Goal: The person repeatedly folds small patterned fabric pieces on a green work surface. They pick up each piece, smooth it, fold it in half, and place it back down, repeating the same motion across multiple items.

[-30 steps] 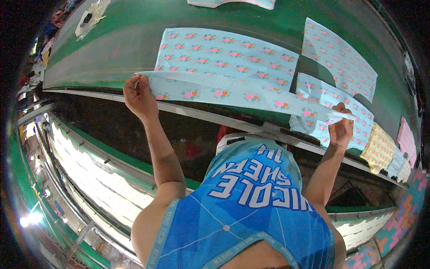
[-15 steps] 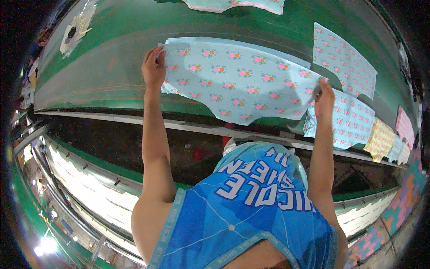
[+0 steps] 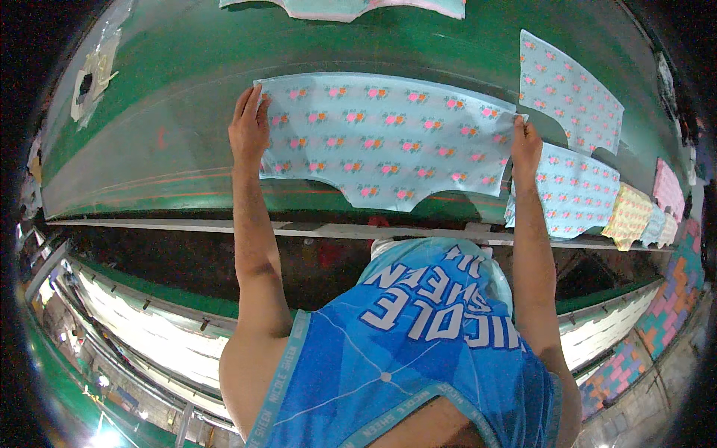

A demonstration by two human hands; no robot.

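Observation:
A light blue fabric piece (image 3: 388,138) with rows of pink and orange flowers is stretched out in front of me over the green table (image 3: 172,142). It has a long, gently curved far edge and two curved cut-outs along its near edge. My left hand (image 3: 249,127) is closed on its far left corner. My right hand (image 3: 526,142) pinches its far right corner. The fabric looks nearly flat, with its far edge drawn straight between my hands. Whether another layer lies beneath it, I cannot tell.
At the right lies a single matching blue piece (image 3: 571,93), with a blue flowered stack (image 3: 571,190) nearer me. Yellow (image 3: 627,216) and pink (image 3: 668,190) fabrics sit farther right. Another piece (image 3: 351,7) shows at the far edge. A pale rail (image 3: 187,225) borders the table.
Both hands have shifted slightly left with the fabric, and its right end has dropped lower. The offset pale layer behind its far edge no longer shows. The view has tilted a little.

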